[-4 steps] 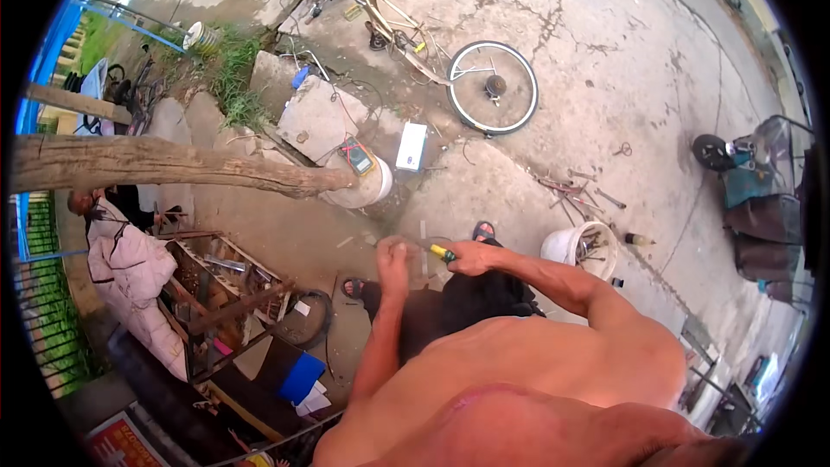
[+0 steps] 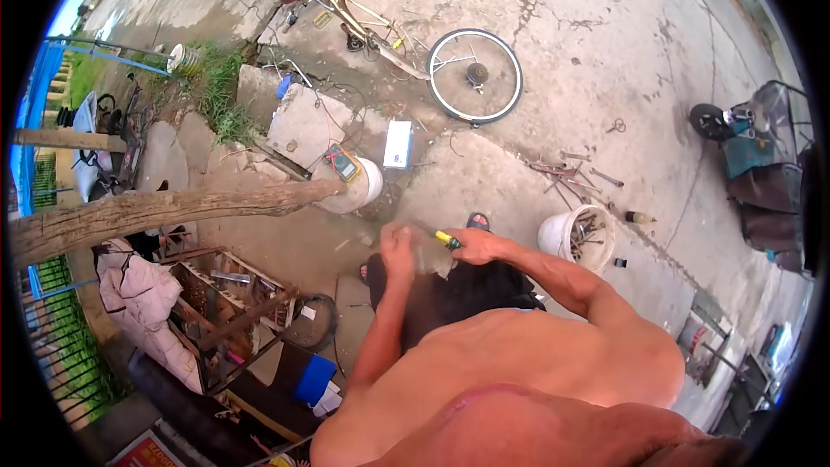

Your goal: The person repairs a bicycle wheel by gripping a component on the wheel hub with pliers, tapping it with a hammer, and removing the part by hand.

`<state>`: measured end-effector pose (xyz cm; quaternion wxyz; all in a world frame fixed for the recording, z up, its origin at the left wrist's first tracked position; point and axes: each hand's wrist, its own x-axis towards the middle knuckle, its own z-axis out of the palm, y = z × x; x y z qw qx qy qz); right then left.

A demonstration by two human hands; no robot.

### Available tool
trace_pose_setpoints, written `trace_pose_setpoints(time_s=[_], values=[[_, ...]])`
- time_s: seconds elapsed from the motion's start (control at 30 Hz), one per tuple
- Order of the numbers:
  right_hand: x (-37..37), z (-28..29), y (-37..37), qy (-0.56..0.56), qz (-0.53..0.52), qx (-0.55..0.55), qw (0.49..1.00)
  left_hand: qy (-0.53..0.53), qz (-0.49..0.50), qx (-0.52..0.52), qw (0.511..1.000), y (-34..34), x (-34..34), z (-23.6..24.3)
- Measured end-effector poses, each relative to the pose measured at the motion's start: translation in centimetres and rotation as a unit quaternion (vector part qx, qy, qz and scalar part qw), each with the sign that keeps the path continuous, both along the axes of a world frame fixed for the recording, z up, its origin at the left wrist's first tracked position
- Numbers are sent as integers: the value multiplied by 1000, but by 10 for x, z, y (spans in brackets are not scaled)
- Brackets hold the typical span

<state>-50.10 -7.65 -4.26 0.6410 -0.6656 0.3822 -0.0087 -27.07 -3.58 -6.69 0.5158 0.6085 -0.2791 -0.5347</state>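
Two bare hands work close together in front of a seated person's dark trousers. The right hand [image 2: 477,246] is closed round the handle of a hand tool [image 2: 446,239], yellow with dark parts, whose thin dark shaft slants up and leftward toward the other hand. The left hand [image 2: 398,248] has its fingers bent in and drawn together; whether it grips anything cannot be told. A pale, blurred piece [image 2: 430,257] shows between the two hands, below the tool's shaft, too smeared to identify. The tool lies above the lap, just left of the right hand.

Beyond the knees, a yellow-edged multimeter [image 2: 343,163] rests on a white bucket [image 2: 375,182], with a white box [image 2: 398,147] on the ground just beside it. Farther off lies a bicycle frame [image 2: 354,17], cream-coloured, with a spoked wheel [image 2: 516,78] at its near end. To the right stands a second bucket [image 2: 553,240], white and holding metal pieces, with rusty metal tools [image 2: 566,182] on the concrete beyond it. A rough wooden pole [image 2: 173,214] crosses the left side above a pinkish cloth [image 2: 143,284], which lies beside a crate of scrap [image 2: 226,294]. A dark sandal [image 2: 478,221] shows near the right hand.
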Motion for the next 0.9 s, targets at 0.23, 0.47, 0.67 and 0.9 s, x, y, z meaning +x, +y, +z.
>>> trace_pose_setpoints(time_s=[0.23,0.47,0.67,0.9], values=[[-107,27,-38,16,-158,64,985,-95,-105,-31,989,-83,-108,-44],[-149,-19,-119,72,-182,17,980,62,-130,99,985,-173,-139,-36],[-185,-55,-238,110,-367,91,919,1,19,202,979,-207,-22,-166],[-241,-55,-363,210,-332,33,919,-2,221,425,878,-130,63,-261]])
